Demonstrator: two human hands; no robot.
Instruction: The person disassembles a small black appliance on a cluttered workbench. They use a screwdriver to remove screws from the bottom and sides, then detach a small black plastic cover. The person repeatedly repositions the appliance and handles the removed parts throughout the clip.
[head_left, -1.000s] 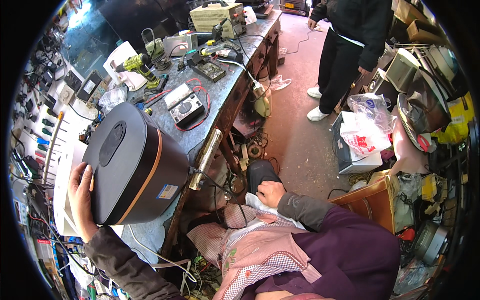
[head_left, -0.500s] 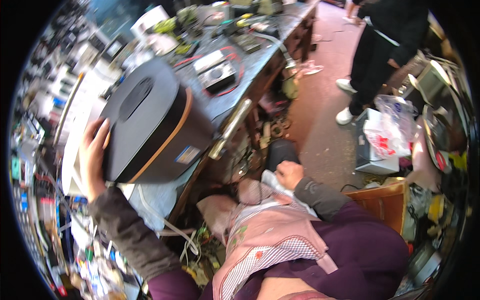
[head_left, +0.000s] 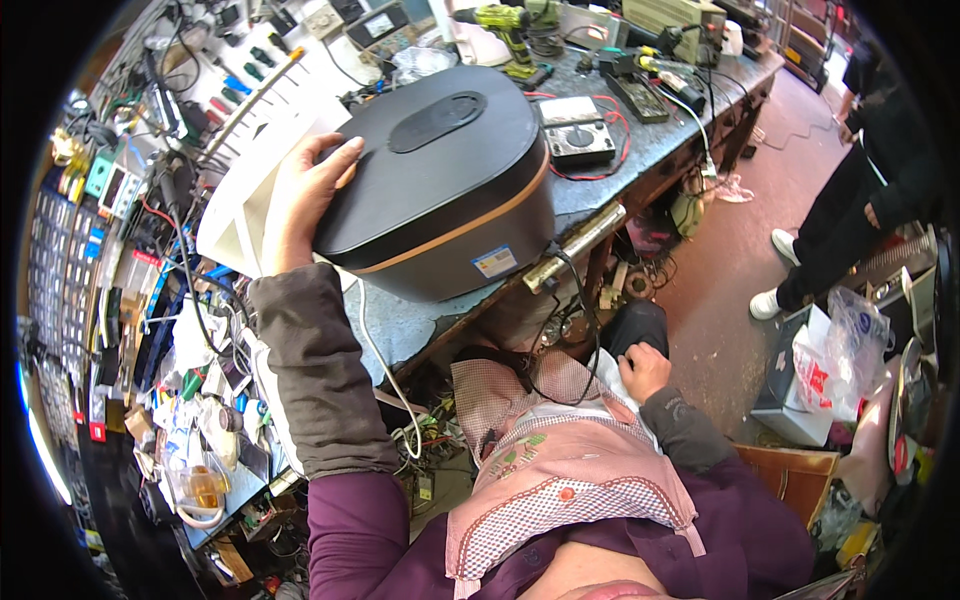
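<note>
A black rice cooker (head_left: 450,215) with a copper-coloured band and a small label sits near the front edge of the blue workbench (head_left: 640,155). An oval recessed piece (head_left: 437,122) marks its closed lid. My left hand (head_left: 305,190) grips the rice cooker's left edge, its bent fingers lying over the lid's rim. From the cooker's lower right side a black cord (head_left: 592,335) hangs in a loop toward my lap. My right hand (head_left: 643,370) rests on my knee with curled fingers, and nothing shows in it.
Behind the cooker stand an analog multimeter (head_left: 577,130) with red leads and a green cordless drill (head_left: 505,25). Tools and parts crowd the left side. A person (head_left: 845,220) in black stands at right, near a grey box (head_left: 795,390) with plastic bags. A white cable (head_left: 385,365) hangs off the bench.
My view has turned, so the bench and cooker appear farther right and higher. The black cord now shows. My left hand stays on the cooker's edge and my right hand on my knee.
</note>
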